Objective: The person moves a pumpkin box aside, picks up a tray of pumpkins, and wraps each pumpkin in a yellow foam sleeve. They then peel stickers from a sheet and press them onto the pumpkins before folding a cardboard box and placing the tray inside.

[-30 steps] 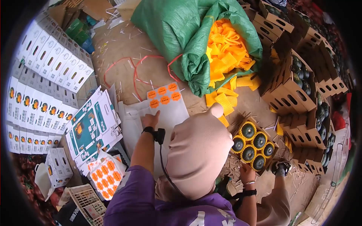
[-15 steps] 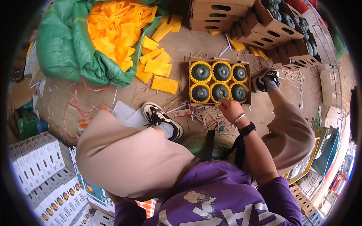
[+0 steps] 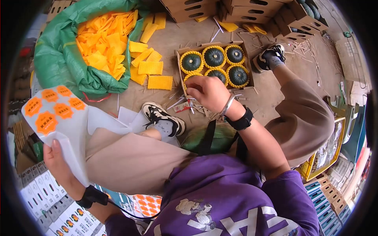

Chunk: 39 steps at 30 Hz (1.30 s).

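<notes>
At the left, my left hand [image 3: 55, 157] grips the lower edge of a pale sheet of stickers [image 3: 78, 135]. Several orange scalloped stickers [image 3: 46, 122] are on its upper part. My right hand [image 3: 210, 94] hovers over the near edge of a cardboard box [image 3: 249, 59], fingers curled together; what they hold, if anything, is hidden. Inside the box sit round dark green squashes [image 3: 214, 57], each in a yellow foam net [image 3: 238, 84]. My right hand covers part of the near row.
A green sack [image 3: 59, 59] of yellow foam nets [image 3: 102, 43] stands at the upper left, with loose nets [image 3: 151, 67] beside it. Stacked cardboard boxes [image 3: 252, 13] stand at the back. White printed boxes [image 3: 43, 192] lie lower left, and a yellow crate [image 3: 325, 157] is at right.
My left hand has come into view at the left with the sticker sheet. My right hand has moved left along the near side of the box. The view has shifted.
</notes>
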{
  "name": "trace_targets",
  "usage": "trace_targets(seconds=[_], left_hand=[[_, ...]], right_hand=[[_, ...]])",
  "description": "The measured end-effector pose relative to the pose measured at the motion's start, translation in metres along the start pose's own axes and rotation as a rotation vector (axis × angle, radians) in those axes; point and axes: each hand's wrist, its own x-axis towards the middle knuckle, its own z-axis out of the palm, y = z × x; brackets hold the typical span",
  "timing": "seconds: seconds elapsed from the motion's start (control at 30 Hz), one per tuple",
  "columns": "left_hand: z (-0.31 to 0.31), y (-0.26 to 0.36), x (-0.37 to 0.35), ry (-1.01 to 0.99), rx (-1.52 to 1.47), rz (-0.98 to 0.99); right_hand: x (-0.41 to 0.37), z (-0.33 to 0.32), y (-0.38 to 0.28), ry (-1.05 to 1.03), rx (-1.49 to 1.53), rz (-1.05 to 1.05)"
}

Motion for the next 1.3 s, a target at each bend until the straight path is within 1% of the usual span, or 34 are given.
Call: trace_targets(seconds=[0.03, 0.07, 0.1, 0.13, 0.17, 0.2, 0.23, 0.27, 0.33, 0.37, 0.4, 0.43, 0.47, 0.5, 0.53, 0.6, 0.63, 0.67, 0.73, 0.77, 0.8, 0.83, 0.87, 0.9, 0.93, 1.0, 1.03, 1.1, 1.13, 1.2, 1.27, 1.3], left_hand=[[0.026, 0.000, -0.007, -0.073, 0.079, 0.075], [0.066, 0.009, -0.021, -0.140, 0.066, 0.126], [0.091, 0.011, -0.029, -0.228, 0.092, 0.083], [0.120, 0.012, -0.035, -0.335, 0.007, 0.097], [0.144, 0.016, -0.038, -0.487, -0.062, 0.093], [0.164, 0.022, -0.042, -0.547, -0.066, 0.159], [0.182, 0.027, -0.046, -0.557, -0.115, 0.197], [0.190, 0.031, -0.049, -0.622, -0.094, 0.235], [0.196, 0.023, -0.049, -0.698, -0.090, 0.217], [0.197, 0.024, -0.048, -0.696, -0.088, 0.216], [0.198, 0.026, -0.048, -0.715, -0.154, 0.136], [0.198, 0.027, -0.047, -0.736, -0.219, 0.056], [0.197, 0.025, -0.047, -0.739, -0.215, 0.052], [0.195, 0.022, -0.047, -0.737, -0.208, -0.020], [0.195, 0.018, -0.045, -0.734, -0.204, -0.088], [0.197, 0.011, -0.043, -0.745, -0.195, -0.090], [0.197, 0.008, -0.042, -0.728, -0.179, -0.138], [0.197, 0.005, -0.039, -0.711, -0.162, -0.186], [0.193, -0.002, -0.031, -0.699, -0.122, -0.231], [0.190, -0.007, -0.029, -0.668, -0.081, -0.258], [0.185, -0.011, -0.025, -0.636, -0.039, -0.285], [0.178, -0.018, -0.019, -0.630, -0.039, -0.294], [0.168, -0.025, -0.010, -0.497, -0.037, -0.235], [0.159, -0.032, -0.002, -0.364, -0.034, -0.176], [0.150, -0.038, 0.003, -0.360, -0.032, -0.184], [0.136, -0.045, 0.007, -0.106, 0.034, -0.097], [0.132, -0.046, 0.007, -0.108, 0.034, -0.107], [0.126, -0.043, 0.008, 0.027, 0.087, -0.098], [0.124, -0.042, 0.008, 0.030, 0.088, -0.111], [0.118, -0.040, 0.008, 0.112, 0.127, -0.095], [0.116, -0.040, 0.007, 0.135, 0.149, -0.082], [0.119, -0.038, 0.007, 0.158, 0.170, -0.086]], right_hand=[[0.003, 0.000, -0.020, 0.053, 0.077, -0.075], [0.003, 0.001, -0.040, 0.109, 0.157, -0.148], [0.003, -0.002, -0.058, 0.141, 0.188, -0.272], [0.002, -0.003, -0.071, 0.175, 0.218, -0.395], [0.002, 0.000, -0.079, 0.194, 0.209, -0.465], [0.002, 0.003, -0.084, 0.212, 0.197, -0.533], [0.002, 0.006, -0.085, 0.173, 0.207, -0.510], [0.001, 0.005, -0.084, 0.177, 0.206, -0.504], [0.003, 0.004, -0.079, 0.093, 0.249, -0.384], [0.004, 0.006, -0.074, 0.116, 0.287, -0.383], [0.006, 0.009, -0.068, 0.114, 0.293, -0.381], [0.008, 0.012, -0.062, 0.049, 0.454, -0.292], [0.010, 0.015, -0.055, -0.015, 0.612, -0.201], [0.013, 0.018, -0.049, -0.071, 0.725, -0.091], [0.014, 0.018, -0.043, -0.069, 0.722, -0.092], [0.017, 0.019, -0.031, -0.260, 0.725, 0.159], [0.019, 0.028, -0.022, -0.284, 0.907, 0.264], [0.022, 0.032, -0.013, -0.287, 0.901, 0.262], [0.025, 0.031, -0.002, -0.212, 1.072, 0.447], [0.029, 0.037, 0.012, -0.174, 1.107, 0.469], [0.036, 0.047, 0.034, -0.075, 1.131, 0.533], [0.043, 0.041, 0.042, 0.064, 1.071, 0.533], [0.050, 0.048, 0.080, 0.204, 0.619, 0.391], [0.049, 0.035, 0.082, 0.367, 0.010, 0.270], [0.048, 0.036, 0.107, 0.423, -0.279, 0.062], [0.043, 0.036, 0.134, 0.322, -0.516, -0.161], [0.041, 0.043, 0.141, 0.313, -0.517, -0.158], [0.039, 0.051, 0.152, 0.207, -0.631, -0.337], [0.038, 0.055, 0.155, 0.193, -0.629, -0.338], [0.038, 0.067, 0.159, 0.124, -0.650, -0.321], [0.035, 0.081, 0.172, 0.117, -0.664, -0.328], [0.033, 0.085, 0.172, 0.158, -0.657, -0.358]])
